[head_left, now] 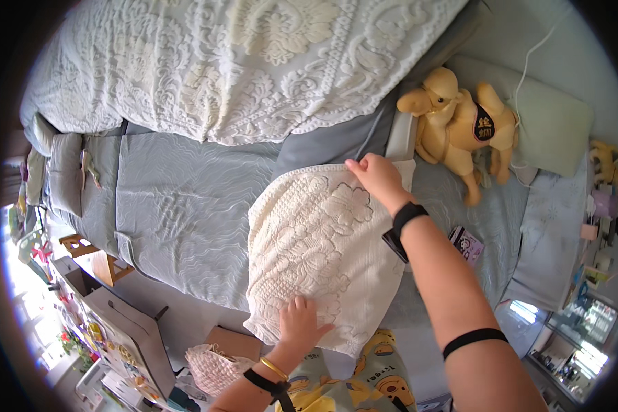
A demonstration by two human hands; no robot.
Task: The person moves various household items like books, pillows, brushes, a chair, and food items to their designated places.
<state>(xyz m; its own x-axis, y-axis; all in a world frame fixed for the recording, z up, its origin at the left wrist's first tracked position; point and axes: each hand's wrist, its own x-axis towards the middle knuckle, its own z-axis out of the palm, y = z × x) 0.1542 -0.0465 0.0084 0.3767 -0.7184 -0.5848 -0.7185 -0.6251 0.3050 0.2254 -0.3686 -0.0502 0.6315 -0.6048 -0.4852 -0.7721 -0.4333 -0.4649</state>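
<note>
A cream cloth (323, 254) with a raised flower pattern lies spread over the near edge of the bed, its lower corner hanging toward my legs. Its far edge is pinched between the fingers of my right hand (379, 180), which wears a dark wristband. Lower down, my left hand (300, 324) rests on the cloth with fingers spread, gripping nothing. Just beyond the right hand lies smooth grey fabric (329, 147). What is under the cloth is hidden.
A grey patterned bedspread (185, 199) covers the bed, with a thick white embossed quilt (206, 69) heaped at the far side. To the right are a plush camel (463, 127), a pale green pillow (556, 120) and a small box (465, 245). A white cabinet (127, 323) stands lower left.
</note>
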